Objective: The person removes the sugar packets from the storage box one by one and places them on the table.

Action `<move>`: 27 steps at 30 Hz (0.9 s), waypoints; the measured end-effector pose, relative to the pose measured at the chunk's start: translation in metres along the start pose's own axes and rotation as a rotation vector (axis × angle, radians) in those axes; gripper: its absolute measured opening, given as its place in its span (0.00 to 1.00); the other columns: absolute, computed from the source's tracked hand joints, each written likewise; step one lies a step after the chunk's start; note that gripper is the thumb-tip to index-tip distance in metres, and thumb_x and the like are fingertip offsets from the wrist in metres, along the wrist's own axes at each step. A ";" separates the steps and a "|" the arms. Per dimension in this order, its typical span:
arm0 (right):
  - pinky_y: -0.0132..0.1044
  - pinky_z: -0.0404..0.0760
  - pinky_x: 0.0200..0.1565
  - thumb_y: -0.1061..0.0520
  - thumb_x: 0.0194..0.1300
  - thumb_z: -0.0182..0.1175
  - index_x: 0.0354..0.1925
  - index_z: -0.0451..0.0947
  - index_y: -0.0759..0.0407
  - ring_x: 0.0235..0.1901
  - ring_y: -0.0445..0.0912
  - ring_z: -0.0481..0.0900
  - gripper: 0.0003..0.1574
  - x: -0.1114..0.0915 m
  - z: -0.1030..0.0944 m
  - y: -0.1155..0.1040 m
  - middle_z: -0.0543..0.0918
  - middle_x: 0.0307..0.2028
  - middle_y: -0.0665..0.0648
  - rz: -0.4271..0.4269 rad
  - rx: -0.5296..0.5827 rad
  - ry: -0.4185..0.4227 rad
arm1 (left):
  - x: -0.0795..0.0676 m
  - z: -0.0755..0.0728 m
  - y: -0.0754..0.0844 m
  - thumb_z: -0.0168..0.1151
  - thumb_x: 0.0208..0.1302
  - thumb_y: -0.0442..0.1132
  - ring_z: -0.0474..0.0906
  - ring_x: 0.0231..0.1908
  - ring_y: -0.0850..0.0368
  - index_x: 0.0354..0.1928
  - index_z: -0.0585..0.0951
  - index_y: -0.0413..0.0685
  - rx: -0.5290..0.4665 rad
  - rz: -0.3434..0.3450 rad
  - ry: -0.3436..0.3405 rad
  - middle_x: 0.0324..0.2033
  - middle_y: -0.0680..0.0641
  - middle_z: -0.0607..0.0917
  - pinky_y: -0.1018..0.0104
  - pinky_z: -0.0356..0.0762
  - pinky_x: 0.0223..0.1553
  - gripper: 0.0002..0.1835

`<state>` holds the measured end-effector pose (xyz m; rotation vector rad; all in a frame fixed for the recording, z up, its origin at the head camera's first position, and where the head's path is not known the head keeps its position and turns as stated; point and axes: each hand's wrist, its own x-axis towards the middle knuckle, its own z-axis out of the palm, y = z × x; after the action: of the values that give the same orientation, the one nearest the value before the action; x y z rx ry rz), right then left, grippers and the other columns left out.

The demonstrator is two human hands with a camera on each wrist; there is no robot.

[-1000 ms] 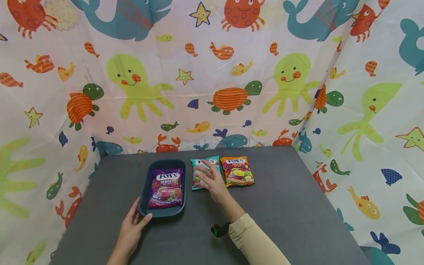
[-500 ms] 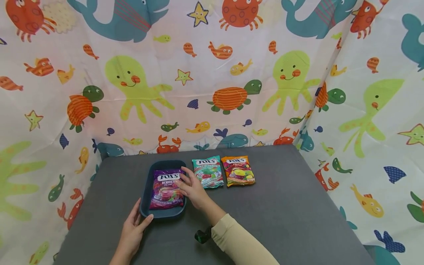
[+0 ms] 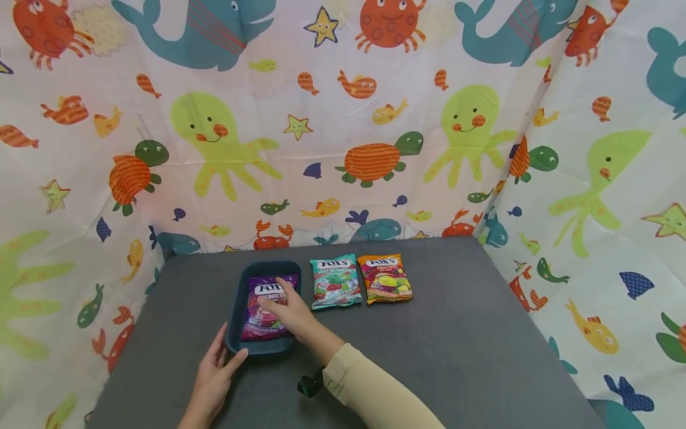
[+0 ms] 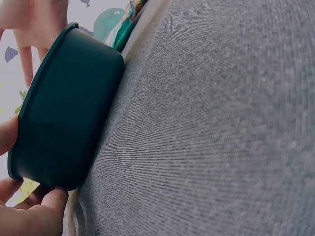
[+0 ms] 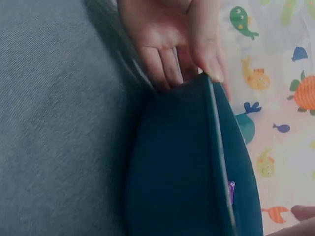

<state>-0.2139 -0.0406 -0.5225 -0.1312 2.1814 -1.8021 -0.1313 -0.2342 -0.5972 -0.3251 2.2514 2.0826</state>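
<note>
A dark blue plastic tub (image 3: 236, 310) stands on the grey table, with a purple bag of Fox's Berries candy (image 3: 258, 326) lying inside it. At the tub's near left corner, my left hand (image 3: 212, 376) holds the rim and wall between thumb and fingers; the left wrist view shows the tub's outer wall (image 4: 71, 105) beside those fingers. My right hand (image 3: 293, 313) is over the tub with its fingers extended above the purple bag, partly covering its label. Whether the fingertips touch the bag cannot be told. Only a sliver of the bag (image 5: 231, 191) shows in the right wrist view.
Right of the tub lie a teal bag of Fox's Mint Blossom candy (image 3: 336, 282) and an orange bag of Fox's Fruits candy (image 3: 386, 278), side by side. A sea-animal printed cloth (image 3: 332, 149) hangs behind and along both sides of the grey tabletop (image 3: 455, 345).
My right hand has moved left, from over the teal candy bag to above the purple bag in the tub. The left hand stays at the tub's corner.
</note>
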 end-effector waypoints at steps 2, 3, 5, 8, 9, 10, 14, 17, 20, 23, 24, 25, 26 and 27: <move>0.70 0.61 0.68 0.32 0.67 0.62 0.77 0.58 0.42 0.73 0.63 0.61 0.48 0.000 0.002 0.001 0.62 0.76 0.60 0.023 -0.021 0.039 | 0.001 0.002 -0.001 0.65 0.71 0.44 0.45 0.78 0.42 0.82 0.47 0.62 0.011 0.004 -0.006 0.80 0.45 0.48 0.92 0.68 0.47 0.47; 0.70 0.61 0.68 0.32 0.67 0.61 0.77 0.58 0.44 0.73 0.63 0.61 0.48 0.001 0.003 0.001 0.63 0.76 0.61 0.033 -0.027 0.052 | 0.001 0.003 -0.001 0.65 0.70 0.44 0.45 0.78 0.41 0.82 0.47 0.62 0.013 0.006 -0.009 0.80 0.44 0.48 0.92 0.68 0.47 0.47; 0.69 0.62 0.68 0.32 0.67 0.61 0.77 0.58 0.46 0.73 0.63 0.62 0.49 0.002 0.006 0.003 0.63 0.75 0.61 0.047 -0.044 0.068 | 0.002 0.004 -0.002 0.65 0.70 0.43 0.46 0.78 0.41 0.82 0.48 0.61 0.005 0.008 -0.014 0.80 0.44 0.48 0.91 0.69 0.48 0.47; 0.68 0.62 0.68 0.31 0.66 0.62 0.77 0.58 0.47 0.73 0.63 0.62 0.50 0.003 0.010 0.003 0.63 0.75 0.62 0.064 -0.056 0.076 | 0.002 0.003 -0.002 0.65 0.70 0.42 0.46 0.78 0.41 0.82 0.48 0.59 -0.006 0.008 0.000 0.80 0.44 0.49 0.91 0.69 0.47 0.46; 0.68 0.62 0.69 0.32 0.66 0.62 0.77 0.58 0.47 0.73 0.63 0.62 0.50 0.003 0.011 0.002 0.63 0.75 0.62 0.065 -0.060 0.079 | 0.002 0.002 -0.002 0.65 0.70 0.41 0.46 0.78 0.41 0.82 0.49 0.59 -0.008 0.007 0.005 0.80 0.44 0.49 0.91 0.69 0.47 0.46; 0.68 0.62 0.69 0.31 0.66 0.62 0.77 0.58 0.47 0.73 0.63 0.61 0.50 0.003 0.011 0.002 0.62 0.75 0.62 0.071 -0.067 0.082 | 0.002 0.002 -0.002 0.65 0.70 0.41 0.46 0.78 0.41 0.82 0.49 0.59 -0.009 0.006 0.008 0.80 0.44 0.50 0.91 0.69 0.47 0.46; 0.68 0.61 0.69 0.33 0.65 0.63 0.76 0.60 0.49 0.74 0.64 0.59 0.50 0.003 0.013 0.001 0.61 0.76 0.63 0.077 -0.040 0.117 | 0.002 0.000 -0.001 0.64 0.71 0.42 0.44 0.79 0.41 0.82 0.47 0.61 0.009 -0.004 0.003 0.80 0.45 0.48 0.92 0.68 0.47 0.47; 0.66 0.64 0.68 0.35 0.66 0.65 0.75 0.62 0.53 0.72 0.63 0.63 0.49 0.004 0.013 0.002 0.65 0.74 0.64 0.067 0.026 0.148 | 0.002 0.000 0.000 0.64 0.71 0.42 0.43 0.79 0.41 0.82 0.46 0.61 0.015 -0.011 -0.004 0.80 0.45 0.47 0.93 0.68 0.47 0.47; 0.63 0.68 0.67 0.36 0.65 0.66 0.74 0.65 0.53 0.68 0.60 0.69 0.47 0.005 0.012 0.001 0.68 0.71 0.65 0.087 0.080 0.165 | 0.002 0.001 0.000 0.64 0.71 0.41 0.43 0.79 0.41 0.82 0.46 0.60 0.007 -0.011 0.002 0.80 0.45 0.47 0.92 0.68 0.46 0.47; 0.62 0.70 0.66 0.37 0.63 0.68 0.72 0.67 0.54 0.63 0.59 0.72 0.47 0.005 0.010 -0.001 0.69 0.70 0.65 0.117 0.118 0.165 | 0.001 0.001 0.000 0.64 0.71 0.41 0.44 0.79 0.41 0.82 0.47 0.58 0.001 -0.007 0.010 0.80 0.45 0.47 0.92 0.68 0.46 0.47; 0.61 0.71 0.65 0.37 0.63 0.69 0.72 0.67 0.54 0.62 0.58 0.72 0.47 0.004 0.009 -0.001 0.70 0.69 0.65 0.126 0.125 0.162 | 0.001 0.001 -0.001 0.64 0.71 0.41 0.43 0.79 0.40 0.82 0.47 0.58 0.001 -0.008 0.011 0.80 0.45 0.47 0.92 0.68 0.46 0.46; 0.61 0.73 0.64 0.38 0.62 0.70 0.72 0.67 0.54 0.60 0.57 0.73 0.47 0.004 0.009 -0.002 0.70 0.69 0.65 0.134 0.132 0.155 | 0.001 0.000 -0.001 0.64 0.71 0.41 0.43 0.78 0.40 0.82 0.47 0.58 0.000 -0.007 0.012 0.80 0.45 0.47 0.92 0.68 0.46 0.46; 0.59 0.75 0.63 0.39 0.62 0.70 0.72 0.67 0.54 0.59 0.56 0.74 0.47 0.004 0.008 -0.002 0.70 0.69 0.66 0.143 0.142 0.147 | 0.001 0.000 -0.001 0.64 0.71 0.41 0.43 0.78 0.40 0.82 0.47 0.58 0.000 -0.005 0.012 0.80 0.44 0.47 0.92 0.68 0.46 0.46; 0.58 0.77 0.61 0.40 0.62 0.71 0.72 0.67 0.54 0.58 0.55 0.75 0.47 0.003 0.008 -0.002 0.70 0.69 0.65 0.150 0.147 0.141 | 0.001 0.000 -0.001 0.64 0.71 0.41 0.44 0.78 0.40 0.82 0.47 0.58 0.000 -0.003 0.013 0.80 0.44 0.47 0.92 0.68 0.46 0.46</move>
<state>-0.2151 -0.0496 -0.5225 0.1922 2.0774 -1.9288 -0.1318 -0.2342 -0.5983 -0.3422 2.2567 2.0849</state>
